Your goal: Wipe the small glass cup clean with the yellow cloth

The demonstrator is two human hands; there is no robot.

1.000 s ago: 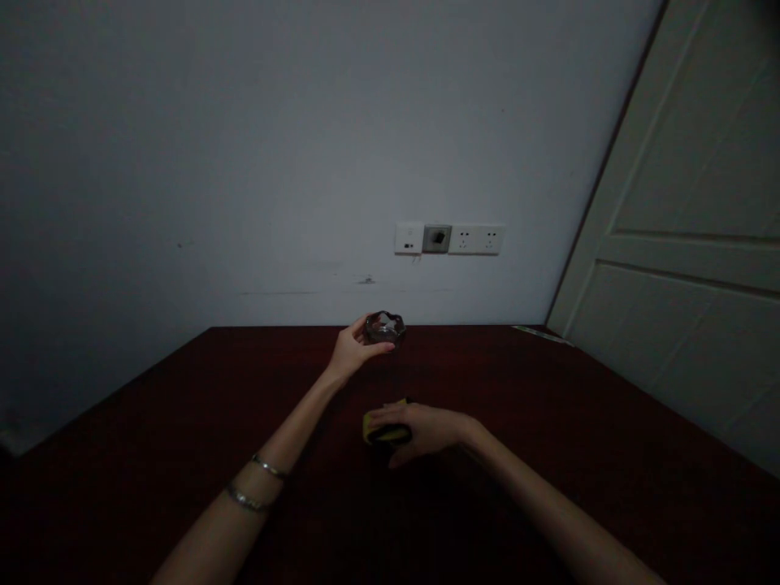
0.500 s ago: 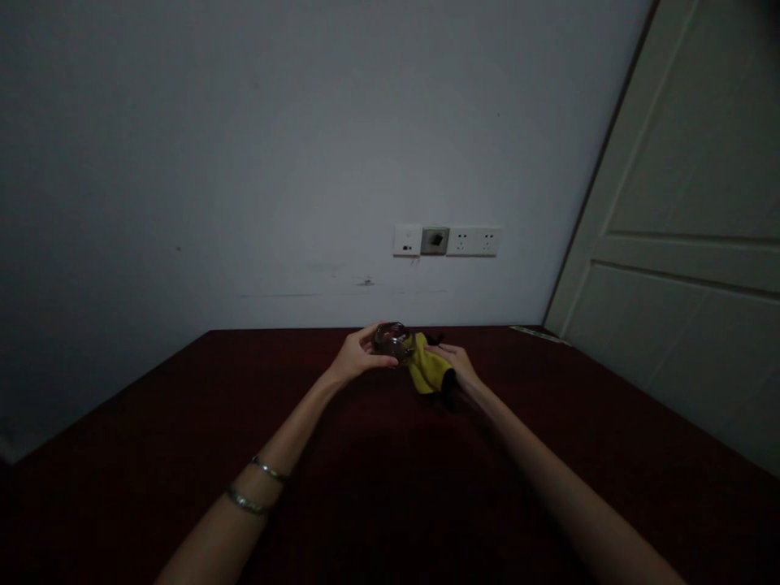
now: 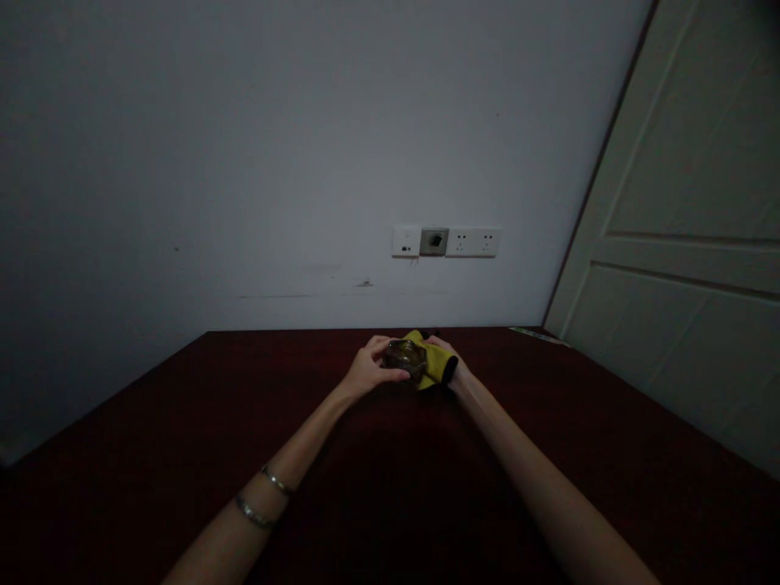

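A clear, rounded glass vessel, possibly a cup or small bowl, is held above the dark red tabletop. My left hand grips its left side, thumb at the near side and fingers at the far side. A yellow cloth with a dark edge is in my right hand, pressed against the right side of the glass. The cloth hides most of my right fingers. Two metal bangles are on my left forearm.
A pale wall stands behind the table, with a row of sockets and switches low on it. To the right is a light panelled door. A thin strip lies at the table's back right corner.
My left hand has shifted right and slightly nearer with the glass. The cloth, lower and hanging before, has been raised and now lies behind and against the glass's right side.
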